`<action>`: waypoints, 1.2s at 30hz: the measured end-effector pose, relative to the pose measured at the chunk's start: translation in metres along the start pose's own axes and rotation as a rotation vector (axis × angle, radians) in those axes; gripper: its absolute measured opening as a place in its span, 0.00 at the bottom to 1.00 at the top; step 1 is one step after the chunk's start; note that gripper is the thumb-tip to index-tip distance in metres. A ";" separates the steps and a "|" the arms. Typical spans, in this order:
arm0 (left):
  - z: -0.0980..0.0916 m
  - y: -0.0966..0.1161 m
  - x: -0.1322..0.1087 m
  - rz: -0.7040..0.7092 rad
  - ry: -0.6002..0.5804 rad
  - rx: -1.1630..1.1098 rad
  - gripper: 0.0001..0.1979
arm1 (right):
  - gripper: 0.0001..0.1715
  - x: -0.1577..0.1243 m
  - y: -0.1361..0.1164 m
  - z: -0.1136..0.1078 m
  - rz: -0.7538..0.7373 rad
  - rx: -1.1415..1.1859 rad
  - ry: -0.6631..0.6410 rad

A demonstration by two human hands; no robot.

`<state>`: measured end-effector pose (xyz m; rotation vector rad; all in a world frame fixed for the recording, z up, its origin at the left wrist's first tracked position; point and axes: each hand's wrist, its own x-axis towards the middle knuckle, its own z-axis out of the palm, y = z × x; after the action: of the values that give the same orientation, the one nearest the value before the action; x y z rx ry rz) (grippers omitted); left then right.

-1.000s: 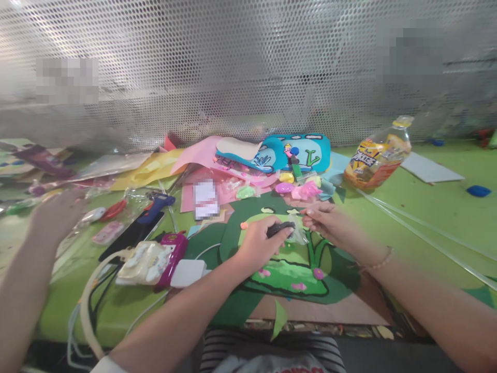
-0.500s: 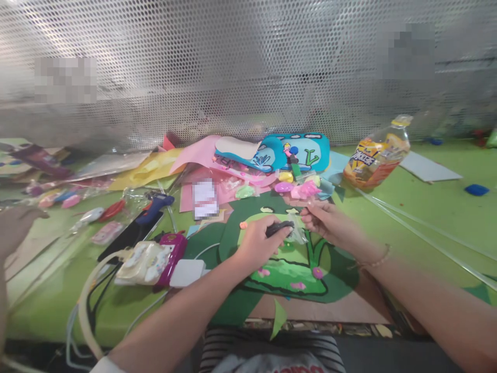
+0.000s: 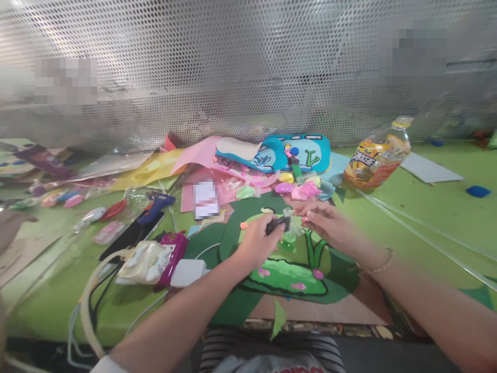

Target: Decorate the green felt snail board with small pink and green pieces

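My left hand (image 3: pixel 258 235) is wrapped round a lump of black modelling clay (image 3: pixel 277 225), which sits in a crumpled clear plastic bag (image 3: pixel 295 227). Just right of the bag is my right hand (image 3: pixel 322 220), its thumb and fingers drawn together in a pinch. Whatever lies between those fingertips is too small to make out. Beneath both hands lies a green paper picture (image 3: pixel 289 274), with a black outline, pink patches and a green plant shape on dark green card (image 3: pixel 345 282). My left hand hides part of its left side.
Behind are packets of coloured clay (image 3: pixel 306 189) and a blue picture (image 3: pixel 310 153). A juice bottle (image 3: pixel 376 155) stands at the right. A power strip (image 3: pixel 171 259), a glue gun (image 3: pixel 155 207) and a phone (image 3: pixel 130 235) lie left. Another person's hand (image 3: pixel 13 225) shows at the far left.
My right hand's fingers have shifted slightly and curled closer together beside the bag. The black clay has turned a little in my left hand. The other person's hand has moved left.
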<state>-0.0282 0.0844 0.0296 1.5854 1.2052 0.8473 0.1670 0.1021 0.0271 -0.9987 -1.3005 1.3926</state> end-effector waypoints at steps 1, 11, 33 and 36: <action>0.000 -0.001 0.000 0.001 -0.010 0.005 0.07 | 0.15 -0.001 0.000 0.000 -0.022 -0.029 -0.035; 0.004 -0.005 0.001 0.045 0.021 0.023 0.11 | 0.22 0.002 -0.012 0.000 -0.048 -0.405 -0.049; 0.003 -0.004 0.002 0.086 0.064 -0.050 0.06 | 0.18 0.005 -0.021 -0.009 -0.030 -0.551 0.033; 0.003 -0.003 0.002 0.091 0.059 -0.047 0.06 | 0.17 0.004 -0.017 -0.006 0.012 -0.476 -0.018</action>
<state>-0.0260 0.0854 0.0262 1.5963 1.1531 0.9803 0.1734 0.1070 0.0434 -1.3091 -1.6852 1.1217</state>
